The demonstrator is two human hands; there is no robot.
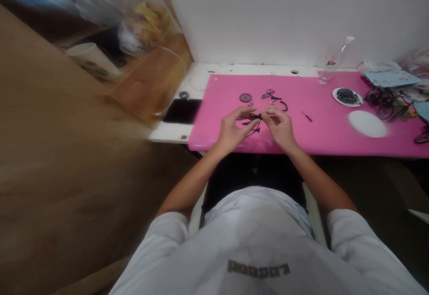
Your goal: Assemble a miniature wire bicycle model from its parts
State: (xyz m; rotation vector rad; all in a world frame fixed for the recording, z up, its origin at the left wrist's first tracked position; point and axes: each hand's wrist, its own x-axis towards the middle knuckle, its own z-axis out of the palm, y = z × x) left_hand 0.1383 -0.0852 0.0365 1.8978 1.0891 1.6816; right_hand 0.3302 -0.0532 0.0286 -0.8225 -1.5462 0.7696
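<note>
My left hand [230,130] and my right hand [280,128] meet over the pink mat [214,107], fingertips pinched together on a small black part [256,116]. Its exact kind is too small and too covered to make out. Just below the fingers shows a thin black frame-like piece [254,131]; whether it is held or lies on the mat I cannot tell. Beyond my left hand lies a small black wheel [246,98]. Several thin black pieces [270,94] and a curved black piece [283,106] lie past my fingertips. To the right rests a small screwdriver [306,116].
At right are a white plate [336,99] of black rings, a white oval disc [368,124] and a heap of miniature black bicycles [382,100]. A clear bottle [335,62] stands by the wall. On the left lies a dark flat phone-like slab [182,111].
</note>
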